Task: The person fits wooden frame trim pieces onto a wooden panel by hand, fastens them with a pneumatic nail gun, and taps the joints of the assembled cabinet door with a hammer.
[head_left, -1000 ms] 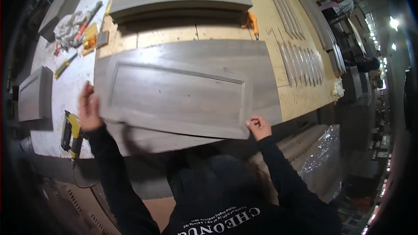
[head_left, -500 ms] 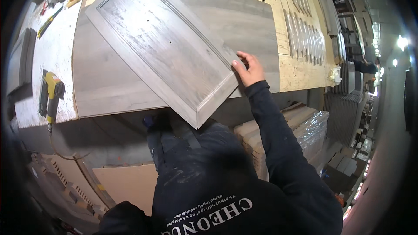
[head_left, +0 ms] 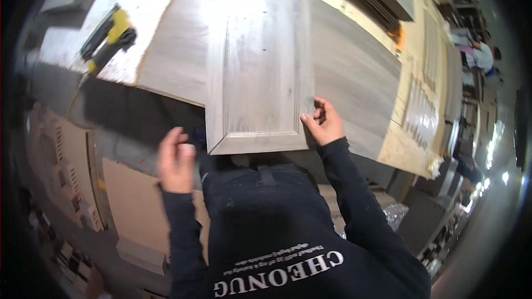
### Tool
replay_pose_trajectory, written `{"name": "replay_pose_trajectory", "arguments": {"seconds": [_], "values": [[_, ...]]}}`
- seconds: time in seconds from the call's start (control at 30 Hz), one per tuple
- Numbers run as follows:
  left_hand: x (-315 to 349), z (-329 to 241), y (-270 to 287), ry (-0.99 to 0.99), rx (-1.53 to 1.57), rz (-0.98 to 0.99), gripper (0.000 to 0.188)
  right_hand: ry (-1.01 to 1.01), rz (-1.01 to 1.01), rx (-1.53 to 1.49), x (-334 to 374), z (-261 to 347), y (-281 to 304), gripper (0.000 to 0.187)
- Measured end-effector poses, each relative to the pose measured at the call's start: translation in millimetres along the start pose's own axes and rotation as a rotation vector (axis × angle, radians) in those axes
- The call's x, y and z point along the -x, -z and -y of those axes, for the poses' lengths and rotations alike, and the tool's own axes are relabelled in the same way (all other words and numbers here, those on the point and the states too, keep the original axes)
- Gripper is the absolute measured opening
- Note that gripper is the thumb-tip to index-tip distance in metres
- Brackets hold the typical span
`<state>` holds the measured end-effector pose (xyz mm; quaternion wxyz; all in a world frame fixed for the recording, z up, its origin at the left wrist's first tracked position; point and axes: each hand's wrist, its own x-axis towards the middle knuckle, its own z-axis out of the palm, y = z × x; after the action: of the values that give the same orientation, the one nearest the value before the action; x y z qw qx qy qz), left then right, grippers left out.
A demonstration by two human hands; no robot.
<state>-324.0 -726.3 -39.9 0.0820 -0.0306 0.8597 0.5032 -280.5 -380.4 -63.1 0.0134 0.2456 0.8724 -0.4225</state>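
A grey wood-grain cabinet door [head_left: 260, 88] with a raised frame and two small dark holes lies over a larger grey wood-grain board [head_left: 354, 72] on the bench. Its near end reaches past the bench's front edge. My right hand [head_left: 328, 124] grips the door's right edge by the near corner, thumb on top and fingers bent at the side. Left of that near end, my left hand [head_left: 176, 160] is raised with nothing in it, thumb and fingers apart. It is slightly blurred and does not touch the door.
A yellow-and-black nail gun [head_left: 113, 36] with a hose lies on the white bench section at left. Grey trim strips [head_left: 422, 112] lie on the right part. An orange tool [head_left: 398, 39] is at the far right. Cardboard [head_left: 136, 210] stands below the bench; a person [head_left: 481, 55] sits farther off.
The door has turned from a slant to nearly straight toward me. My left hand has come into view beside it, while my right stays on its edge. The view has shifted too.
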Motion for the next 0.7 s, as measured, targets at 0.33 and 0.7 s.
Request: {"name": "replay_pose_trajectory", "arguments": {"seconds": [0.33, 0.7], "values": [[25, 24, -58, 0.360, 0.737, -0.266, 0.051, 0.519, -0.037, 0.283, 1, 84, -31, 0.071], [29, 3, -85, 0.262, 0.832, -0.468, 0.044, 0.826, 0.397, 0.241, 1, 124, -96, 0.051]]}}
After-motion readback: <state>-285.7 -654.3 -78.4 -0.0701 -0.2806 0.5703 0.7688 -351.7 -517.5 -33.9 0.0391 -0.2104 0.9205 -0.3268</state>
